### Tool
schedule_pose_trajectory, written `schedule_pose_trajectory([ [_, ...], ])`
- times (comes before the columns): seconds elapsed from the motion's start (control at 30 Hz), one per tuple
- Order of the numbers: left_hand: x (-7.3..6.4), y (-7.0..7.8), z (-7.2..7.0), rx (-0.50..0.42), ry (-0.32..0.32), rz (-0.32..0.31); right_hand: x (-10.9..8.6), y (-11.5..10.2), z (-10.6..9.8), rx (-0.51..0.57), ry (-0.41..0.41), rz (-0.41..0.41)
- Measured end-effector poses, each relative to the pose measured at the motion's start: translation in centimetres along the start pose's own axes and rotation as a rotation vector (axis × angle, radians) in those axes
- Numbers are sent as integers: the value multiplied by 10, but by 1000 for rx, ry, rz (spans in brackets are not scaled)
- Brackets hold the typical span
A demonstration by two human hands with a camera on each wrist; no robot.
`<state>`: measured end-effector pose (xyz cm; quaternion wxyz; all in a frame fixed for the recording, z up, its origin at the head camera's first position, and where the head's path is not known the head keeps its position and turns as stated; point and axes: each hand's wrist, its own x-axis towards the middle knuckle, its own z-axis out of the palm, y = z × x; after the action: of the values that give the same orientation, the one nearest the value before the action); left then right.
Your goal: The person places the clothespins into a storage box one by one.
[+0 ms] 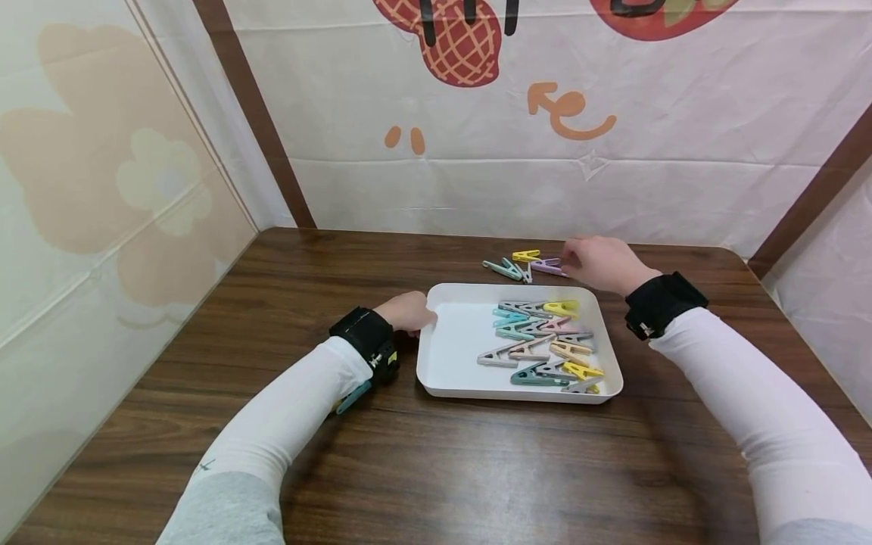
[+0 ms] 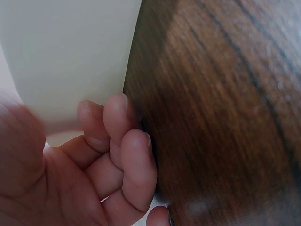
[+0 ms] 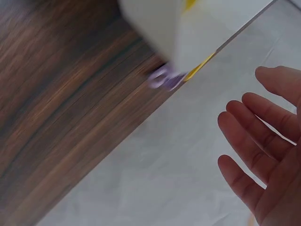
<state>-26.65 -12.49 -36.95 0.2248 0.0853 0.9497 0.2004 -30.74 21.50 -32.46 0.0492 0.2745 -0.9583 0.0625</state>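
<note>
In the head view, the top edge cuts off the red prints (image 1: 466,45) on the wall sheet. The left sleeve (image 1: 252,439) runs out through the bottom edge, lower left, and partly hides a teal thing (image 1: 353,397) too small to tell. In the tray (image 1: 450,341), clothespins (image 1: 531,353) right of centre overlap and cover parts of each other. In the left wrist view, the left hand (image 2: 94,165) is cut off by the left and bottom edges; a blurred strip shows beside its fingers. In the right wrist view, the tray's blurred corner, top centre, partly hides a smeared purple clothespin (image 3: 160,77); the right edge crops the right hand (image 3: 265,146).
</note>
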Motion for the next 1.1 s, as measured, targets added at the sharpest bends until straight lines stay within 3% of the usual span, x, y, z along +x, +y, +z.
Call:
schedule_pose_trajectory([
  [0.2,0,0,0,-2,4,9,7,15,3,7,-54,101],
  [0.57,0,-1,-1,-9,-3,1,25,29,27,20,-200,149],
  [0.97,-2,2,-2,-10,0,-10,48,24,41,6,-267,106],
  [1.1,-2,1,-2,-12,1,-5,52,22,48,-25,-255,81],
])
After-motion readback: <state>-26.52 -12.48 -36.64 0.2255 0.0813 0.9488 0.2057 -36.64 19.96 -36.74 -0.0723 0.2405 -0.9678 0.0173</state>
